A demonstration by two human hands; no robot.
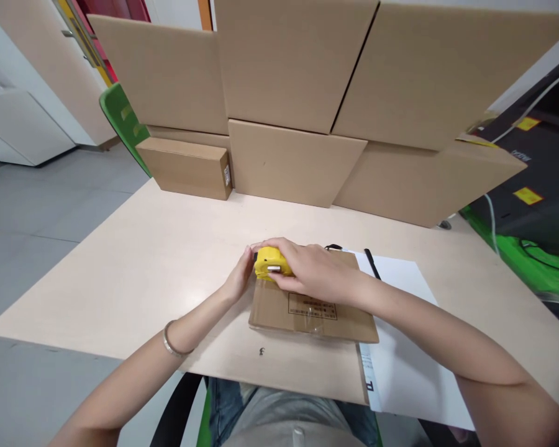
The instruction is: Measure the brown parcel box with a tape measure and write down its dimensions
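Currently the right hand (313, 270) is closed around a yellow tape measure (266, 263), its thumb along the near side and its fingers over the top, with a shiny metal clip (274, 269) showing just ahead of the thumb. The left hand (239, 278) is at the far left end of that grip, fingertips beside the tape measure's black end; whether they pinch anything I cannot tell. A bracelet (168, 339) circles the left wrist.

Directly under the grip, a flat cardboard box (279, 316) lies on the pale table (97, 279), the tape measure over its far left corner. Nearer the body than the grip, the box carries a printed frame (313, 306) with lettering too small to read, and a small dark mark (261, 351) sits on the tabletop.

Right of the grip, white paper (414, 379) is spread beside the box, with a black pen (371, 263) at its far edge. Beyond the grip stand large cardboard panels (298, 68) in 2 rows; I cannot tell whether they are sheets or box sides. Farther off to the grip's left, a small closed carton (186, 167) rests against them, in front of a green chair (121, 121).
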